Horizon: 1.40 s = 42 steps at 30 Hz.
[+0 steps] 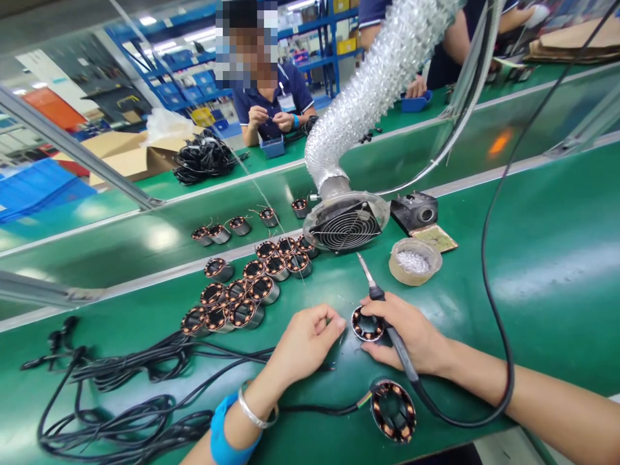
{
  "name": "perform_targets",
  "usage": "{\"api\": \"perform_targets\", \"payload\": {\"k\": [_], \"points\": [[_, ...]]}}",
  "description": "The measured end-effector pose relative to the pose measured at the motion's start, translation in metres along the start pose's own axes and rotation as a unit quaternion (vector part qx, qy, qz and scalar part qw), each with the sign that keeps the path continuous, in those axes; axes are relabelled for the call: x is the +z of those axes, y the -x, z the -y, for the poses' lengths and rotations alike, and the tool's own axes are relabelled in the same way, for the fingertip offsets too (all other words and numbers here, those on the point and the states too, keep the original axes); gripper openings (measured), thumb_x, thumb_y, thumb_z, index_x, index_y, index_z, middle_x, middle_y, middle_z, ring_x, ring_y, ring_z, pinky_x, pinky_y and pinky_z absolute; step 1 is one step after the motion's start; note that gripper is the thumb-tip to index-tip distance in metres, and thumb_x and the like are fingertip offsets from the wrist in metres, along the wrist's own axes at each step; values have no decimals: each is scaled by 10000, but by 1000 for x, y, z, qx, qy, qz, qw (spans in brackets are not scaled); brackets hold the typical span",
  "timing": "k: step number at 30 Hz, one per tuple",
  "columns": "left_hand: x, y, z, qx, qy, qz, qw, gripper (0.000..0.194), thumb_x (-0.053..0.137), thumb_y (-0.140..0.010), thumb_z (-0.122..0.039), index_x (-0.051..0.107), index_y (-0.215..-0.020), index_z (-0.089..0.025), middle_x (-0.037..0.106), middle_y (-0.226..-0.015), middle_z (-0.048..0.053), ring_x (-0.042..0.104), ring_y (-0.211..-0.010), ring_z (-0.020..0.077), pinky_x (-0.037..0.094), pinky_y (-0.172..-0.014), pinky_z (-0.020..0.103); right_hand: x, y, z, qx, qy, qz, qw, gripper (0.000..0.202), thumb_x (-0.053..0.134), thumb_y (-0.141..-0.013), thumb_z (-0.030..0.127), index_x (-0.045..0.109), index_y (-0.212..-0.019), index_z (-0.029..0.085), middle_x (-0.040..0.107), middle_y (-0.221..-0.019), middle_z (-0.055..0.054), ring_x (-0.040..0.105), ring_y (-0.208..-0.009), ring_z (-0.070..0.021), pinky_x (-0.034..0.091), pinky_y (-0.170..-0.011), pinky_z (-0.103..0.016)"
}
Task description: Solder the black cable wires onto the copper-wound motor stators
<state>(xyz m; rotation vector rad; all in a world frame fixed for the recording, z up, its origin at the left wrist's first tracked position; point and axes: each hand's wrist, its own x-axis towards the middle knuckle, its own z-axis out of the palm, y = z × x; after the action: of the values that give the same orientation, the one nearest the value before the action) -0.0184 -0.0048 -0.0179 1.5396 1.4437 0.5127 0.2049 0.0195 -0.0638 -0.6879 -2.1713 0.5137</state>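
The small ring-shaped stator with copper coils around a dark core (pixel 368 335) lies at the fingertips of the right hand (pixel 411 332), just left of its palm, with the forefinger reaching over its upper edge and the thumb near its lower edge. That hand is part closed, its fingers curled and thumb apart from them, and it has hold of a soldering iron with a dark handle and bare metal tip (pixel 376 293); the iron slants past the ring's right side, tip pointing up and away. The left hand (pixel 303 336), with a silver bangle (pixel 255 408) and bright blue wristband (pixel 227 431) on its wrist, is just left of the ring, apart from it, thumb and forefinger drawn together; whether they pinch a fine wire cannot be told. Below the right hand, a larger copper-coiled ring (pixel 407 413) joins a black cable with coloured wire ends (pixel 334 409). Beyond the hands are a round tan tub of shiny shavings (pixel 414 271), a round fume hood with a wire grille (pixel 346 226) and, to the left, a cluster of metal-sided copper-wound stators (pixel 247 314). Coiled black cables (pixel 121 420) lie at the lower left of the green tabletop (pixel 547 271).
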Motion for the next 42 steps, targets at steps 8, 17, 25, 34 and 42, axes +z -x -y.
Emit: {"api": "perform_targets", "payload": {"k": [8, 17, 25, 34, 42], "points": [[-7, 1, -14, 57, -19, 63, 996, 357, 389, -969, -395, 548, -733, -179, 493, -649, -23, 436, -623, 139, 347, -602, 246, -2, 2, 7, -1, -7, -2, 1000, 403, 637, -793, 217, 497, -1169, 189, 663, -1076, -109, 651, -932, -232, 580, -782, -360], [-8, 13, -11, 167, -295, -24, 941, 267, 351, -999, -268, 543, -822, -212, 649, -705, 5, 580, -603, 159, 360, -591, 259, -4, 2, 9, -15, -9, 0, 1000, 378, 601, -805, 202, 491, -1166, 184, 665, -1066, -110, 651, -940, -228, 583, -773, -346], [-10, 21, -10, 198, -350, -26, 915, 171, 493, -952, -298, 632, -905, -209, 683, -710, 20, 590, -590, 151, 374, -592, 259, -5, 3, 10, 1, -12, 7, 1000, 347, 598, -805, 203, 507, -1140, 195, 645, -1028, -89, 639, -894, -209, 568, -758, -328], [-17, -4, -30, 14, -4, 104, 994, 381, 510, -888, -425, 646, -658, -153, 481, -531, -24, 365, -494, 109, 281, -494, 229, -3, 4, 8, -13, -10, 6, 1000, 374, 598, -804, 205, 498, -1164, 191, 640, -1039, -97, 633, -868, -204, 571, -741, -327], [-25, -18, -25, 22, -61, 71, 995, 306, 559, -842, -443, 584, -699, -173, 430, -579, -47, 358, -550, 114, 250, -527, 236, -4, 3, 9, -13, -12, 7, 1000, 366, 591, -811, 194, 493, -1163, 192, 646, -1047, -97, 644, -955, -224, 580, -781, -342]]}}
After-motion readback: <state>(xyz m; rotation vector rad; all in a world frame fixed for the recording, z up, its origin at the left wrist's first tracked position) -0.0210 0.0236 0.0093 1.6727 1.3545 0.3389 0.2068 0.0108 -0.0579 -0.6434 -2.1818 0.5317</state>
